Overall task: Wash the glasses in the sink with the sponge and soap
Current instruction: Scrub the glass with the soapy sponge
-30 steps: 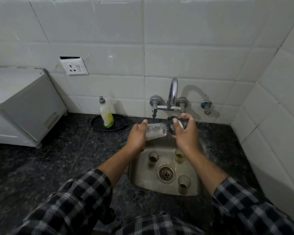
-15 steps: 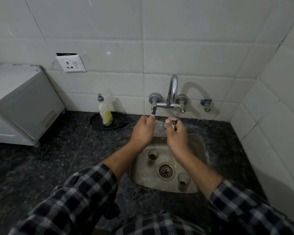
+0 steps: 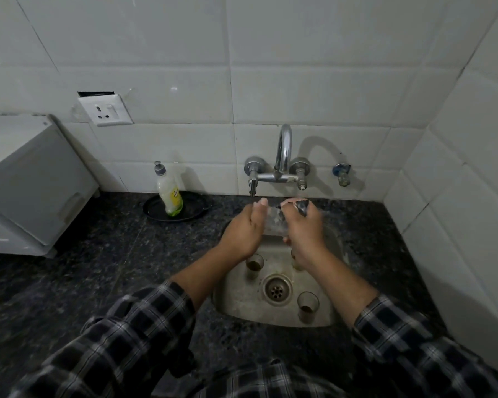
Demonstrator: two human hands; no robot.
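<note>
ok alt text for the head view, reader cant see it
A person's left hand holds a clear glass over a steel sink while the right hand holds a dark sponge against it below the tap. A second glass and a third glass stand in the basin; a soap bottle stands on a black dish to the left.
</note>
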